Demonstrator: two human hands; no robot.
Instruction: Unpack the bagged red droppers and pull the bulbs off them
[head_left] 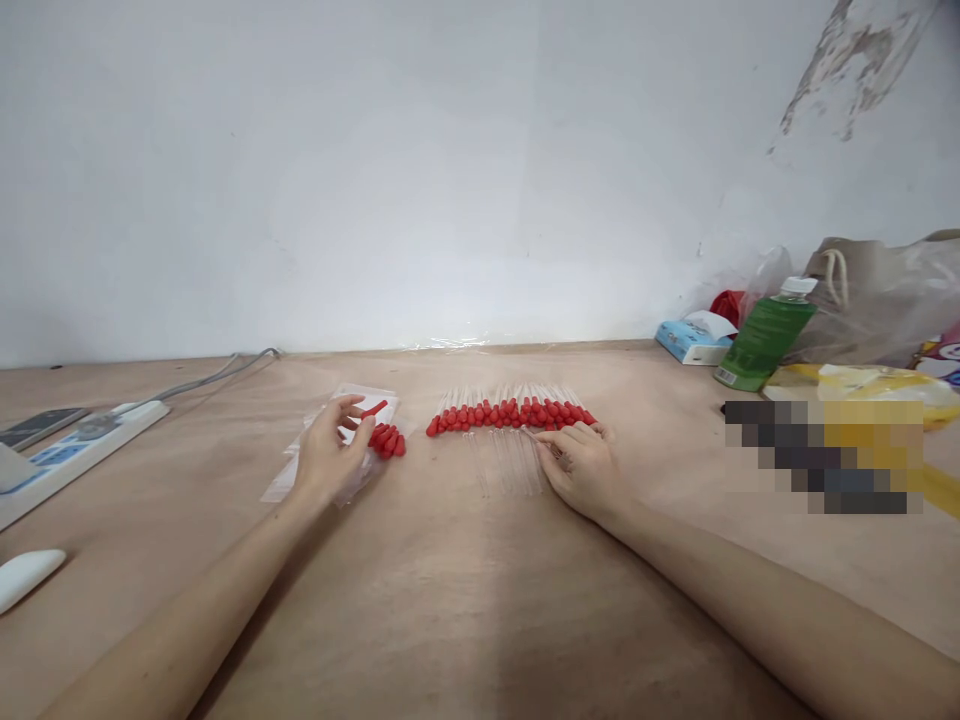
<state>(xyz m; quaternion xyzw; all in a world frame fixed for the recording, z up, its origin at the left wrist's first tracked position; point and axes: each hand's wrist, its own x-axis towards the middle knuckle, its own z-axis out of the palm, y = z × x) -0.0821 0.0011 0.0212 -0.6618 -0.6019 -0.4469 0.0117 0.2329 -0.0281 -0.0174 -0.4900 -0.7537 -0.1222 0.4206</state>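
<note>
A row of glass droppers with red rubber bulbs (pixel 510 412) lies across the middle of the wooden table (pixel 465 600). Bare clear glass tubes (pixel 506 465) lie just in front of that row. My right hand (pixel 581 465) rests on the table with its fingertips pinched on one of these tubes. My left hand (pixel 330 450) is over a clear plastic bag (pixel 300 470) and pinches a single red rubber bulb (pixel 375 408) between thumb and fingers. A small heap of loose red bulbs (pixel 388 440) sits on the bag beside that hand.
A white power strip (pixel 75 450) with a grey cable and a phone (pixel 37 425) lie at the far left. A white object (pixel 26 575) sits near the left edge. At the right stand a green bottle (pixel 765 335), a tissue pack (pixel 694 340), plastic bags (pixel 877 300) and a yellow item.
</note>
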